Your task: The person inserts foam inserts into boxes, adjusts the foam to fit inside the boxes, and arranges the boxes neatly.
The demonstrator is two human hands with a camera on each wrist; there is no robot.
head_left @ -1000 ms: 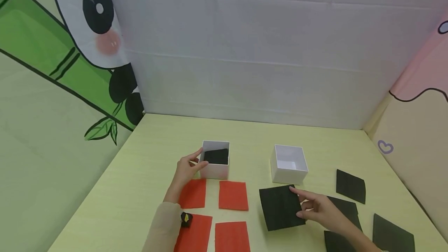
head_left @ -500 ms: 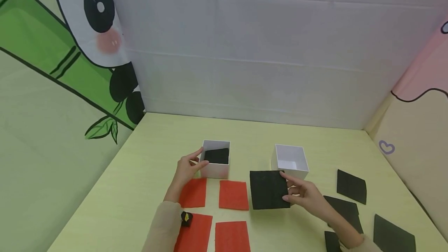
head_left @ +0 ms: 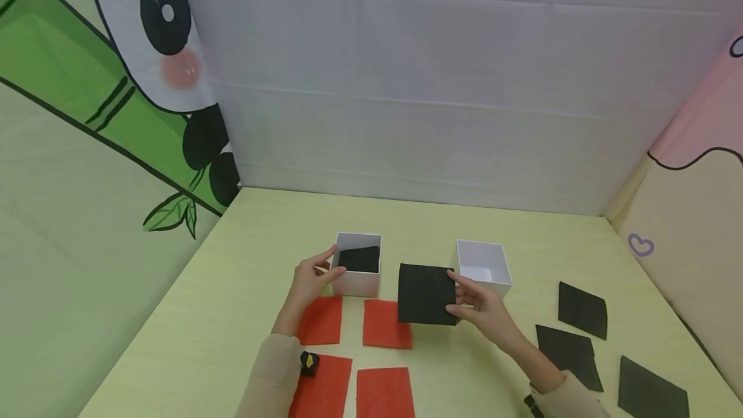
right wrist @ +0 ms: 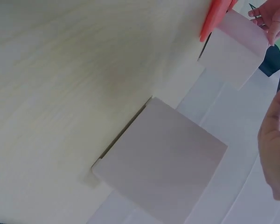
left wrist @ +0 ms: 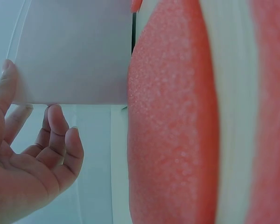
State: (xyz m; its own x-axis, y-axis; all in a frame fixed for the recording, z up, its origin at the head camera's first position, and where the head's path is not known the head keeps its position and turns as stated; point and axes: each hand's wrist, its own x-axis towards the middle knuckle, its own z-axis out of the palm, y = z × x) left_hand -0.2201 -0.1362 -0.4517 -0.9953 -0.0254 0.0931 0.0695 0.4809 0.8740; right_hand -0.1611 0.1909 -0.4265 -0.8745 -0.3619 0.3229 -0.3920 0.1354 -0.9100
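My right hand (head_left: pixel 482 315) pinches a thin black square sheet (head_left: pixel 426 294) by its right edge, thumb in front. The sheet hangs above the table between two white boxes, its lower left corner overlapping a red square. At the left white box (head_left: pixel 356 284), my left hand (head_left: pixel 309 286) holds the left side; in the left wrist view the thumb (left wrist: pixel 8 79) lies against the wall and the fingers curl near its edge. A black piece (head_left: pixel 358 259) sits inside that box. In the right wrist view, the right hand (right wrist: pixel 276 144) shows only partly, at the right edge.
A second white box (head_left: pixel 482 263), with nothing visible inside, stands behind the right hand. Several red squares (head_left: pixel 386 392) lie in front of the left box. More black squares (head_left: pixel 582 309) are spread at the right of the pale table (head_left: pixel 278 224). A white cloth wall rises behind.
The right hand has carried the black sheet left and up, from in front of the right box to between the boxes. The left hand has stayed at its box.
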